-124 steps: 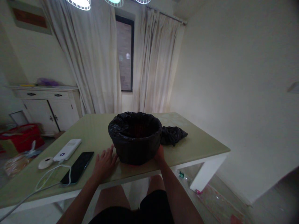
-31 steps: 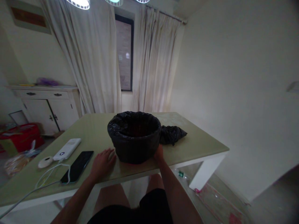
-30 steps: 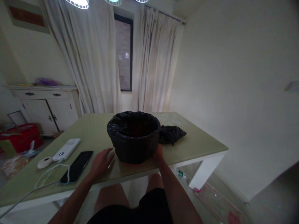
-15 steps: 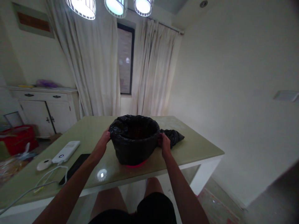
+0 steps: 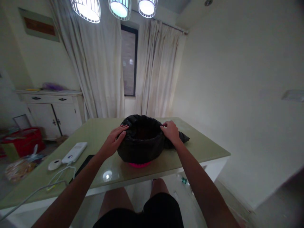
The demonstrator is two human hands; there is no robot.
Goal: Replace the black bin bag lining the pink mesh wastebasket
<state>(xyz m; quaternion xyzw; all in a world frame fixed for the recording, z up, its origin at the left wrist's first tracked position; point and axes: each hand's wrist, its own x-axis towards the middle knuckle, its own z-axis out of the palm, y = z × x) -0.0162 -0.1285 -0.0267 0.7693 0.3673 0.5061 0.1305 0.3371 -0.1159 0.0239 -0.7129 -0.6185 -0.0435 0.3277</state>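
Note:
A black garbage bag (image 5: 142, 150) lines a round bin and folds down over its outside. Only the pink base (image 5: 139, 165) of the bin shows beneath the plastic, resting on the table. My left hand (image 5: 113, 141) lies against the left side of the rim, fingers stretched out and thumb apart. At the right rim, my right hand (image 5: 170, 130) pinches the edge of the bag between thumb and fingers. Behind that hand, a second piece of black plastic (image 5: 183, 137) lies on the table, partly hidden. The bin's inside is dark.
The green tabletop (image 5: 99, 129) also bears a white power bank (image 5: 74, 152), a small white round device (image 5: 54, 164), a white cable (image 5: 35, 193) and a dark flat object (image 5: 83, 166) under my left forearm. A white cabinet (image 5: 49, 110) stands at the back left.
Both hands have moved up to the rim; the right now pinches the bag's edge, and the left has spread its fingers. More of the pink base shows below the bag.

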